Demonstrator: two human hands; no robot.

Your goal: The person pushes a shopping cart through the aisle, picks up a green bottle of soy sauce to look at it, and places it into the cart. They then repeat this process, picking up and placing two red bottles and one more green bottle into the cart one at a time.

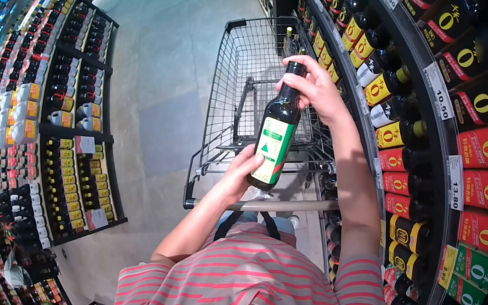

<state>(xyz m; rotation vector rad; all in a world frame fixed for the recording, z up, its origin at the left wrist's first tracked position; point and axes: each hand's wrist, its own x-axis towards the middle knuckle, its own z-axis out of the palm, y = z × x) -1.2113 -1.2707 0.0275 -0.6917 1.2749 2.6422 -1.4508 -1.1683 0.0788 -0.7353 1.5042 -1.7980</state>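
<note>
A dark glass bottle point(279, 120) with a green and pale label is held up in front of me, its neck pointing away and slightly right. My left hand point(244, 168) grips it low on the body, with the thumb across the label. Around the neck, just under the dark cap, my right hand point(315, 87) has its fingers wrapped. Beneath the bottle stands a wire shopping cart point(229, 86), partly hidden by my hands. Another slim bottle point(288, 38) with a yellowish cap shows at the cart's far end.
To my right, close by, a shelf rack point(443, 146) holds rows of dark bottles with yellow, red and green labels above price tags point(437, 90). On the left stands another display shelf point(77, 119) full of bottles and jugs. Between them runs a grey floor point(167, 70).
</note>
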